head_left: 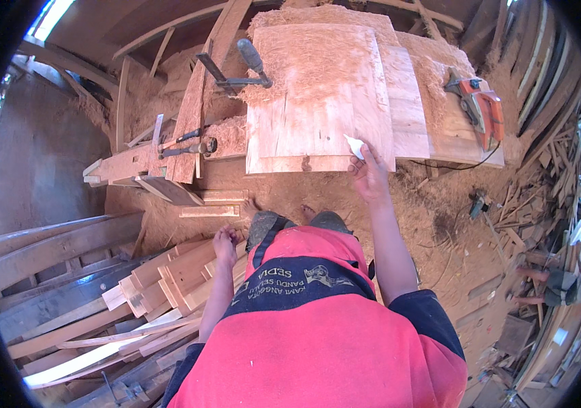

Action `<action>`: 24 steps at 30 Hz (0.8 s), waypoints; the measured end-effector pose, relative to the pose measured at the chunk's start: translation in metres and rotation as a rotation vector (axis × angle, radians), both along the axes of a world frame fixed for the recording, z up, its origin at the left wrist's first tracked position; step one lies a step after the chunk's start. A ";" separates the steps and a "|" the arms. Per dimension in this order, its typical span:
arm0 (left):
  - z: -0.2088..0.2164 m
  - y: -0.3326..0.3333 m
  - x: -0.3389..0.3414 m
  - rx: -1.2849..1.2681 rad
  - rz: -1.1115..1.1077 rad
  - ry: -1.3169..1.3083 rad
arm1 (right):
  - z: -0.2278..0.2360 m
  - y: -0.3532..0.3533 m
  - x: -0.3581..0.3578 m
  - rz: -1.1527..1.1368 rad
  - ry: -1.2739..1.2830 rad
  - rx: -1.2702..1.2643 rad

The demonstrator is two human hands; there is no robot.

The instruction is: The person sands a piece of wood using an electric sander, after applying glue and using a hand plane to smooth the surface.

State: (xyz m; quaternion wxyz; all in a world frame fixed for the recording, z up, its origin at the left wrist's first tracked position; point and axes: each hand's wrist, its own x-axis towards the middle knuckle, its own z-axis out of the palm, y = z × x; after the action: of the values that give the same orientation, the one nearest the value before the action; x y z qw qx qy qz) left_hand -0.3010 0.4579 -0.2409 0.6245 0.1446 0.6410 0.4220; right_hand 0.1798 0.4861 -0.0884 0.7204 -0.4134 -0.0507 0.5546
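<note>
A small white squeeze bottle (356, 147) with a pointed nozzle is pinched in my right hand (370, 178), its tip towards the far left. It is held over the near right part of a pale wooden panel (304, 136). A small dark spot and a dark knot mark the panel's near edge area. My left hand (225, 246) hangs low beside my left thigh, away from the bench. Its fingers are curled, and whatever they may hold is too small to make out. Wood shavings (304, 58) cover the panel's far half.
A bar clamp (246, 68) stands at the panel's far left. An orange power planer (479, 112) lies on boards at the right, its cord trailing. A hammer (195, 147) rests on the left beam. Stacked timber (168, 279) lies at my left; another person (562, 285) is far right.
</note>
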 end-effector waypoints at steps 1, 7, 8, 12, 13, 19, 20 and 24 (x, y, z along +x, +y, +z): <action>0.011 0.008 0.014 -0.003 0.002 -0.007 | -0.002 -0.006 0.004 0.009 0.014 0.016; 0.128 0.055 0.095 0.190 -0.023 0.047 | -0.002 -0.034 -0.025 0.143 0.025 -0.044; 0.143 0.060 0.107 0.247 -0.054 -0.016 | -0.002 -0.037 -0.036 0.196 0.002 -0.082; 0.200 0.063 0.151 0.360 -0.170 -0.146 | -0.005 -0.045 -0.074 0.424 0.015 -0.082; 0.212 0.063 0.160 0.359 -0.180 -0.153 | -0.002 -0.046 -0.078 0.522 -0.053 -0.039; 0.245 0.055 0.179 0.448 -0.331 -0.018 | 0.029 -0.032 -0.094 0.630 -0.079 0.031; 0.245 0.055 0.180 0.478 -0.318 -0.017 | 0.035 -0.031 -0.094 0.612 -0.083 0.066; 0.255 0.057 0.183 0.483 -0.266 -0.034 | 0.043 -0.027 -0.099 0.607 -0.140 0.123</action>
State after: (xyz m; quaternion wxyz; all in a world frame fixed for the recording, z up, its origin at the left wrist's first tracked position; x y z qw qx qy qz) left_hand -0.1179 0.5146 0.0140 0.6327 0.3651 0.4867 0.4792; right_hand 0.0809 0.4588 -0.0454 0.5402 -0.3722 -0.2545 0.7105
